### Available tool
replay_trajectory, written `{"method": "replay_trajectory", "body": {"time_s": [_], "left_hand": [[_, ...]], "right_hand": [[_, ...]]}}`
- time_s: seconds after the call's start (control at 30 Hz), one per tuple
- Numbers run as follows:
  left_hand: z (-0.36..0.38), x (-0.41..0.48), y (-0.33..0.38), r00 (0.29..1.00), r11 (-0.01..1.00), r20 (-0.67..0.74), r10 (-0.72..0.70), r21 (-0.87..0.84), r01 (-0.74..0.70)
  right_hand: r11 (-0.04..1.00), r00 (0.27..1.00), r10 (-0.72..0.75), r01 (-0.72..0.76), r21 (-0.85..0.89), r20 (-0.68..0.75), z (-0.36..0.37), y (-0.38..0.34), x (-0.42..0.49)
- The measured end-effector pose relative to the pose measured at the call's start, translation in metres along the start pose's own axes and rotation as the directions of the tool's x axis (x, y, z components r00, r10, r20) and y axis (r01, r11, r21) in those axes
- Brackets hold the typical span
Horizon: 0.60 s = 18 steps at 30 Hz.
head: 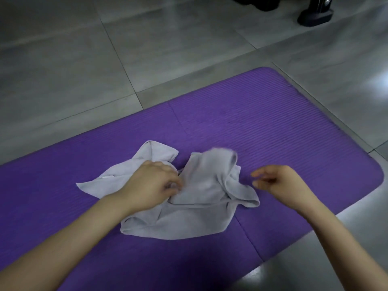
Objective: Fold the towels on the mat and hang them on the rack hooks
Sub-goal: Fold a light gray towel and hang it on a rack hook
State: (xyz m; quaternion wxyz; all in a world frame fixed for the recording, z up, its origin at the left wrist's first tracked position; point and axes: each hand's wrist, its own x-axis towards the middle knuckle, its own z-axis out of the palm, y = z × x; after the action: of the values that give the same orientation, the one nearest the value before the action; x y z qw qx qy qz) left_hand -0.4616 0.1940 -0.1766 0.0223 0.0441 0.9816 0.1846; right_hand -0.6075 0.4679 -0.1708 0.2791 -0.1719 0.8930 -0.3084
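Grey towel (189, 206) is gripped by left hand (151, 183), its fingers blurred; right hand (281, 183) fingers curl loosely, empty.

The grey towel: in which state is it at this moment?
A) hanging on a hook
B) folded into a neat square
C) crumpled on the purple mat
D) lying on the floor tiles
C: the grey towel lies bunched and unfolded on the purple mat.

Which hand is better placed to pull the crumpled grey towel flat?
Left. The left hand rests on the crumpled grey cloth towel, fingers curled into it. The right hand hovers beside it over the purple foam mat, holding nothing.
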Motion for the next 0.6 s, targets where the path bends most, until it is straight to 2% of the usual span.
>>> {"method": "replay_trajectory", "body": {"time_s": [0.07,0.13,0.2,0.27,0.33,0.43,0.5,0.53,0.6], "left_hand": [[0.004,0.002,-0.004,0.987,0.988,-0.075,-0.139,-0.078,0.133],[0.005,0.007,-0.008,0.947,0.943,-0.112,-0.302,-0.183,0.279],[0.010,0.014,-0.012,0.907,0.893,-0.114,-0.404,-0.265,0.364],[0.016,0.021,-0.012,0.907,0.872,-0.052,-0.418,-0.302,0.384],[0.022,0.027,-0.009,0.933,0.883,0.028,-0.359,-0.313,0.349],[0.036,0.036,-0.001,0.954,0.918,0.086,-0.287,-0.260,0.299],[0.041,0.041,0.006,0.953,0.932,0.068,-0.295,-0.198,0.302],[0.042,0.042,0.009,0.944,0.922,0.061,-0.324,-0.203,0.329],[0.043,0.045,0.009,0.917,0.879,0.048,-0.395,-0.269,0.393]], "right_hand": [[0.996,0.996,0.036,-0.043,-0.081,-0.080,0.005,0.007,0.003],[0.999,0.981,0.032,-0.031,0.008,-0.193,0.009,0.007,0.008],[0.994,0.969,0.011,0.018,0.112,-0.249,0.011,0.001,0.013],[0.992,0.979,-0.041,0.064,0.111,-0.197,0.015,-0.004,0.020],[0.990,0.990,-0.116,0.121,0.072,-0.080,0.022,-0.009,0.026],[0.970,0.981,-0.190,0.193,-0.145,0.038,0.041,-0.005,0.035],[0.940,0.982,-0.190,0.177,-0.291,-0.017,0.053,0.000,0.038],[0.941,0.978,-0.193,0.163,-0.297,-0.074,0.056,0.001,0.039],[0.977,0.973,-0.167,0.141,-0.163,-0.160,0.054,0.001,0.035]]}}
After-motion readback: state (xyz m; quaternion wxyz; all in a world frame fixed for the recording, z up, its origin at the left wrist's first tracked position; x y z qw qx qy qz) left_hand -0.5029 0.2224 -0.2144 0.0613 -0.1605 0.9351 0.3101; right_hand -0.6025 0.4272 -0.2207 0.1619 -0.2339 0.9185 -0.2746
